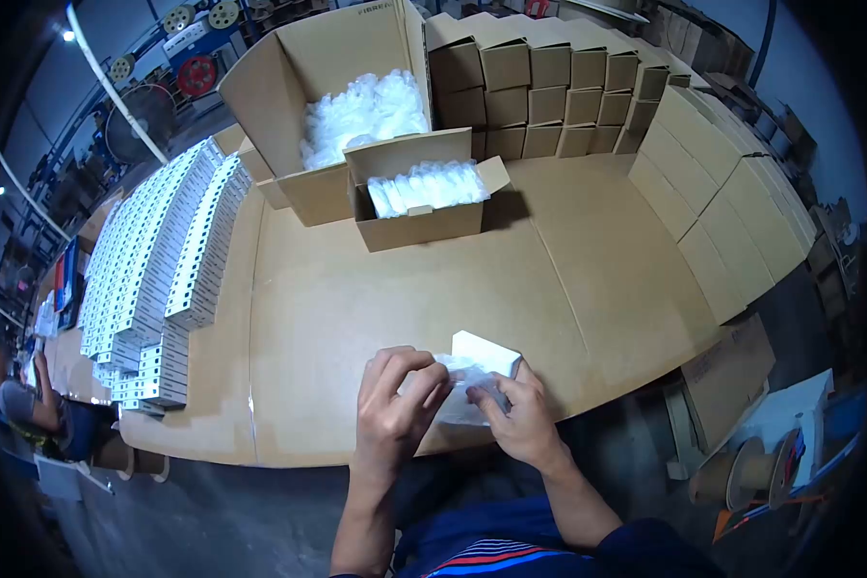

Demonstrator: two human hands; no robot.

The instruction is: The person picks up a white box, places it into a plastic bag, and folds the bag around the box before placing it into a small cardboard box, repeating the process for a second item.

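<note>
My left hand (pixel 395 405) is closed on the left side of a crinkled clear plastic bag (pixel 467 409), near the table's front edge. At the bag's other side, my right hand (pixel 520 412) pinches the plastic and also touches a small white box (pixel 486 354). That box is tilted and partly covered by the plastic and my right fingers. Beyond my hands, an open cardboard box (pixel 419 231) holds a row of plastic-wrapped items (pixel 429 188).
Stacked white boxes (pixel 154 260) line the table's left side. A large open carton (pixel 323 197) with clear wrapping (pixel 366 111) stands at the back. Brown boxes (pixel 549 82) fill the back right, more (pixel 722 193) the right edge. A person (pixel 34 400) sits far left.
</note>
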